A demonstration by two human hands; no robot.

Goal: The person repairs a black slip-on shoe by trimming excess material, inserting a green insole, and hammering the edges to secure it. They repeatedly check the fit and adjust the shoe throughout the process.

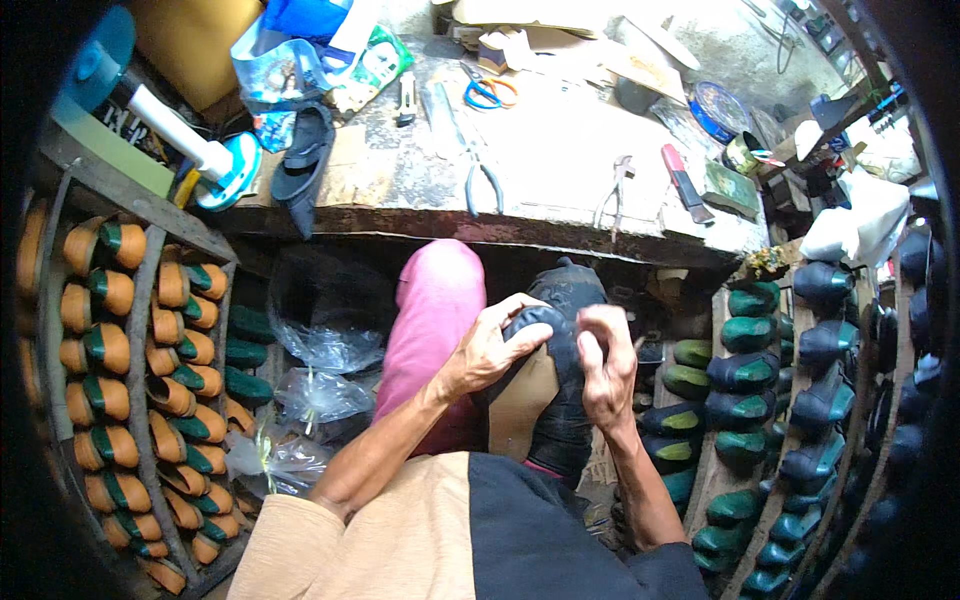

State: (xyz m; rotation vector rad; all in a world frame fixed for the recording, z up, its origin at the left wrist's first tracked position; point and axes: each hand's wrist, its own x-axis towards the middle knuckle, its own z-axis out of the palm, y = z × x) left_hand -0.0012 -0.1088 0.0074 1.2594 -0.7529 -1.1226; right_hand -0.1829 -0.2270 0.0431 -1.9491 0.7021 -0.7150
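The black shoe (529, 321) rests over the right thigh (567, 410), toe toward 12 o'clock, the leg likely serving as a support. At the toe's 8 o'clock, the left hand (475, 350) grips it between thumb and fingers, probably to steady it. The right hand (607, 370), at 4 o'clock, is curled; blur hides whether it holds anything. Pliers (474, 162) lie toward 11 o'clock on the table (565, 150), presumably for easy reach.
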